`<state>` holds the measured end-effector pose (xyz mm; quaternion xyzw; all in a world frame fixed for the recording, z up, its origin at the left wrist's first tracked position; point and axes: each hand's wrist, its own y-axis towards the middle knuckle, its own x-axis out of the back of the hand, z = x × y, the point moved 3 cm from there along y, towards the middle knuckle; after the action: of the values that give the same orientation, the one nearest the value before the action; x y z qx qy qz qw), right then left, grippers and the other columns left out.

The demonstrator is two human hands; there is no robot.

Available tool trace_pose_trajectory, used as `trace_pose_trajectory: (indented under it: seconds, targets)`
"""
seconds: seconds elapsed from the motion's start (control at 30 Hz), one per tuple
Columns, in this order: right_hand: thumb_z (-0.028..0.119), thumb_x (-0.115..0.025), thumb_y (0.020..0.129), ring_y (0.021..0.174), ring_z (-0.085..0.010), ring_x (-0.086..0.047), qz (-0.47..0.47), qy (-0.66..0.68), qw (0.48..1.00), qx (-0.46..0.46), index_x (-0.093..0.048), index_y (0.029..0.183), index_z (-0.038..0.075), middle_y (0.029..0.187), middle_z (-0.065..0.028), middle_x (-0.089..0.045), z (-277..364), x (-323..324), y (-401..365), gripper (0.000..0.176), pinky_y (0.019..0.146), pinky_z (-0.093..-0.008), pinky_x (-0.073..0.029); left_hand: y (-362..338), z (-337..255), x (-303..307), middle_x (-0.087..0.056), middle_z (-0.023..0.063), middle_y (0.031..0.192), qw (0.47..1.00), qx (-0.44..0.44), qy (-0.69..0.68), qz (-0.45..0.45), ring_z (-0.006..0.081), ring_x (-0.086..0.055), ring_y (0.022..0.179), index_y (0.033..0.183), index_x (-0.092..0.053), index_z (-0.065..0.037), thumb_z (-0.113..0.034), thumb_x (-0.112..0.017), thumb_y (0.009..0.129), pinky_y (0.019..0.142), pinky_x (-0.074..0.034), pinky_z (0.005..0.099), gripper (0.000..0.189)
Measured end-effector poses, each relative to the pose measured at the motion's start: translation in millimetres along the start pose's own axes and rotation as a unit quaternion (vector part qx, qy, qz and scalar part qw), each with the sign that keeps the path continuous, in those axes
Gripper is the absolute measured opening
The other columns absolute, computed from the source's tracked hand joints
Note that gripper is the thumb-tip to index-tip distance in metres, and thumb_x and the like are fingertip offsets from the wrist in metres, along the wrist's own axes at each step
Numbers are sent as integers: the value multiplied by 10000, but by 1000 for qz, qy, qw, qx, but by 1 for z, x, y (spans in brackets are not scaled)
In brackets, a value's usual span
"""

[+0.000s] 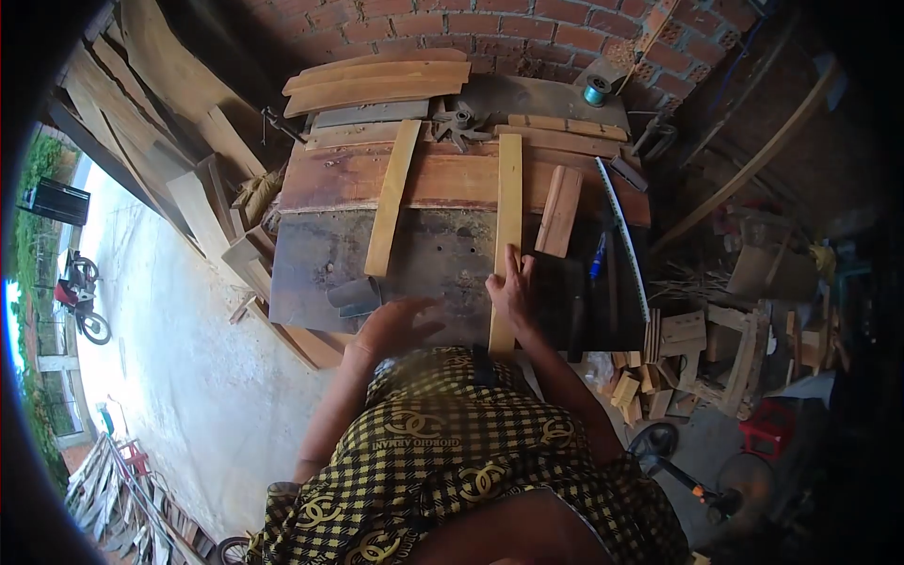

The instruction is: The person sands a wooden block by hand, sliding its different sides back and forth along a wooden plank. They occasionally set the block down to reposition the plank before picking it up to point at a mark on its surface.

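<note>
Checked shirt (424, 424) nearest cam; my L hand (388, 327) spread, R hand (514, 294) on fore-aft slat (509, 193), can't tell if pinching.

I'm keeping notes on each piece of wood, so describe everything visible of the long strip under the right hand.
The strip is long, narrow and straight, pale yellow, and looks like bare wood. It lies lengthwise away from the person, its far part over the reddish board, its near part over the dark worktop, reaching about the front edge. The right hand rests on its near part, partly covering it. Fine grain and thickness are hard to tell.
</note>
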<state>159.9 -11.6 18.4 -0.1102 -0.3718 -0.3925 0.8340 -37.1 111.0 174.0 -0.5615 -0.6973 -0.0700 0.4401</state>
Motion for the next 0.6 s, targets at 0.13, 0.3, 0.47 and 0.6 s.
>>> trace_pose_trajectory:
  seconds: [0.13, 0.3, 0.47, 0.6]
  targets:
    - [149, -692, 789, 1119, -404, -493, -40, -17, 998, 43, -445, 1402, 67, 1221, -238, -431, 7, 16, 8, 666, 925, -457, -450, -1, 21, -6, -688, 170, 1122, 1000, 14, -20, -8, 307, -675, 1009, 1298, -601, -131, -419, -674, 904, 872, -532, 393, 493]
    - [195, -684, 814, 1146, -386, -491, -158, -112, 978, 74, -494, 1366, 54, 1243, -213, -468, 11, 72, 53, 601, 942, -464, -436, 0, 33, -9, -688, 164, 1127, 999, 29, -21, 7, 307, -672, 1023, 1310, -593, -142, -434, -661, 908, 886, -527, 400, 502]
    - [293, -733, 773, 1096, -406, -498, -134, -128, 978, -97, -365, 1464, 48, 1171, -243, -494, -49, 60, 88, 820, 941, -490, -430, 3, 44, -14, -685, 162, 1138, 999, 24, -34, 33, 315, -665, 1044, 1318, -586, -141, -453, -638, 917, 911, -514, 406, 511]
    - [305, -747, 780, 1180, -420, -438, -88, -95, 985, -116, -205, 1540, 87, 1222, -253, -447, -39, 58, 95, 958, 1024, -477, -390, 6, 54, -21, -684, 167, 1133, 999, 13, -28, 36, 318, -662, 1051, 1305, -592, -121, -448, -639, 915, 914, -510, 407, 511]
